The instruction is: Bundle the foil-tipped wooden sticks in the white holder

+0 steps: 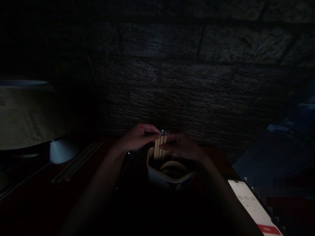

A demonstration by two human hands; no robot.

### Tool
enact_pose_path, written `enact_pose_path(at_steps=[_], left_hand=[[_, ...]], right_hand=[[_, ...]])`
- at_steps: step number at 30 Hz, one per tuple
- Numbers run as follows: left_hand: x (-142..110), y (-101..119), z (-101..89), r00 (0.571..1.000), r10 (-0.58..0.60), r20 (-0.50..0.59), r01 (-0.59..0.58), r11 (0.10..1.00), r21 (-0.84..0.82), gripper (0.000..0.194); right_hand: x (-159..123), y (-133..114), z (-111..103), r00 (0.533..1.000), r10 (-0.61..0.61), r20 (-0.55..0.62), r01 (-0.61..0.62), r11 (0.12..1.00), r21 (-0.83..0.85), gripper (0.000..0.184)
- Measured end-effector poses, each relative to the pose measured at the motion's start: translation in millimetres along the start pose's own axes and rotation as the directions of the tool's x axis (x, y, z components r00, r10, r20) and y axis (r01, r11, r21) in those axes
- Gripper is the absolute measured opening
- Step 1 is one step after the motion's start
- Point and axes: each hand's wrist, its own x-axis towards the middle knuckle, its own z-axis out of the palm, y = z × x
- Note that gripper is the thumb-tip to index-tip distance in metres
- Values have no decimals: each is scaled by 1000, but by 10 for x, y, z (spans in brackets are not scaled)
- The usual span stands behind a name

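Note:
In dim light, a bundle of several thin wooden sticks (160,149) stands nearly upright between my two hands. My left hand (139,137) has its fingers closed at the upper end of the bundle, by a shiny silvery piece (164,132) that looks like foil or beads. From the other side, my right hand (183,146) grips the sticks, its thumb lying across them. Their lower ends reach into an angular, pale-sided box (158,175) with a light rim. Inside this box shows a round, light-edged piece (173,164); its lower part is lost in shadow.
More long sticks (78,160) lie on the dark reddish tabletop to the left, beside a lamp with a printed shade (27,114) and pale base (61,152). A lit phone (253,205) showing a timer lies at right. Behind rises a stone-block wall (157,72).

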Motion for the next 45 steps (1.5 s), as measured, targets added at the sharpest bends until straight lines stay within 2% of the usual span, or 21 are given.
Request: enact_pose_path(at_steps=[6,17,21,27,32,34,39,45], left_hand=[[4,25,19,1000,-3,-17,4,998,61,26],[21,13,46,999,-1,-44,2,1000,28,23],[25,-20,28,999,6,-39,-8,999,-36,24],[-18,27,-26,996,-22,-84,18,998,-57,38],[-50,64,-56,995,-39,-89,34,998,-53,42],[-58,68,-64,995,-31,-90,26,998,-59,44],[-69,37,-76,999,-13,-40,11,998,-57,47],[-75,-16,-64,999,-25,33,28,995,-91,52]], right_hand=[[7,22,-1,1000,-4,-4,4,1000,-25,29],[2,30,11,1000,27,-11,-27,999,-27,29],[-4,14,1,999,36,-8,-36,999,-29,29],[-20,10,0,999,45,-12,-45,999,13,39],[-41,-16,-17,996,88,-31,-88,996,23,48],[-56,-31,-43,996,91,-8,-90,996,28,48],[-89,-59,-121,993,106,49,-109,992,65,33],[-89,-37,-116,987,81,142,-91,994,59,38]])
